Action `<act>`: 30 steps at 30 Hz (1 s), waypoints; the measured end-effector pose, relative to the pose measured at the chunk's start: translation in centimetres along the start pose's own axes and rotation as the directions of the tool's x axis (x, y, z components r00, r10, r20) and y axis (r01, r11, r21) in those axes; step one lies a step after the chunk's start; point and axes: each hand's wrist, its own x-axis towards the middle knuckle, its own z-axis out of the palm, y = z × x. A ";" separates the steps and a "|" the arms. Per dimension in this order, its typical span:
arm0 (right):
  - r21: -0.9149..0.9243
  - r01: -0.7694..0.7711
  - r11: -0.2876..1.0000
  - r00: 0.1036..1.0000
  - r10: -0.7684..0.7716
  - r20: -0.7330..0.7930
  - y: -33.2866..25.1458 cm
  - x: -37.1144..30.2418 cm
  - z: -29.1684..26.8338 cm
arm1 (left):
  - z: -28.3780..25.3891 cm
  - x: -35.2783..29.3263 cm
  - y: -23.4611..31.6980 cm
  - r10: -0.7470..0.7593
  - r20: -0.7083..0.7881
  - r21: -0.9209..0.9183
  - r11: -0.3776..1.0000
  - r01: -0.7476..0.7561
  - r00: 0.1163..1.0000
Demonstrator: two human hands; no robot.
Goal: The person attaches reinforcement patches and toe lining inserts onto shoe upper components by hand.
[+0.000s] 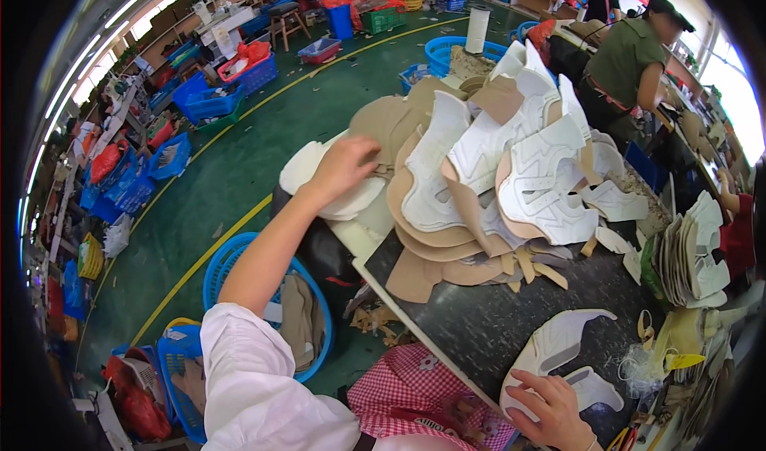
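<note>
My left hand (347, 168) reaches across a stack of beige lining pieces (387, 128) at the table's far left corner. Motion smears its fingers, so I cannot see whether they grip anything. White padded pieces (351, 199) lie beneath and beside that wrist. My right hand (550, 411) rests with fingers apart on a white shoe upper (550, 343), which lies curved on the black tabletop at the near edge. Between the hands rises a heap of white shoe uppers (455, 152) with beige linings, some draped over others.
Narrow tan strips (527, 266) lie before the heap. More uppers (690, 251) are stacked at right, near scissors (622, 439) and yellow scraps. Below my left arm stands a blue basket (211, 279). A person (630, 68) works at the far right; baskets line the green floor.
</note>
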 end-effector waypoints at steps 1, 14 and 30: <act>0.008 -0.004 1.000 1.000 0.004 0.006 -0.1 -0.1 -0.2 | 0.1 0.1 -0.4 0.001 -0.045 -0.091 0.996 -0.005 0.999; -0.230 0.421 0.877 0.886 -0.452 -0.101 4.3 31.6 5.6 | 1.0 2.5 -6.8 -0.381 0.146 -0.751 0.557 0.353 0.913; 0.744 -0.126 0.657 0.948 0.300 -0.104 0.0 13.7 1.8 | -1.1 -7.0 17.1 0.109 -0.328 -0.658 0.687 -0.310 0.938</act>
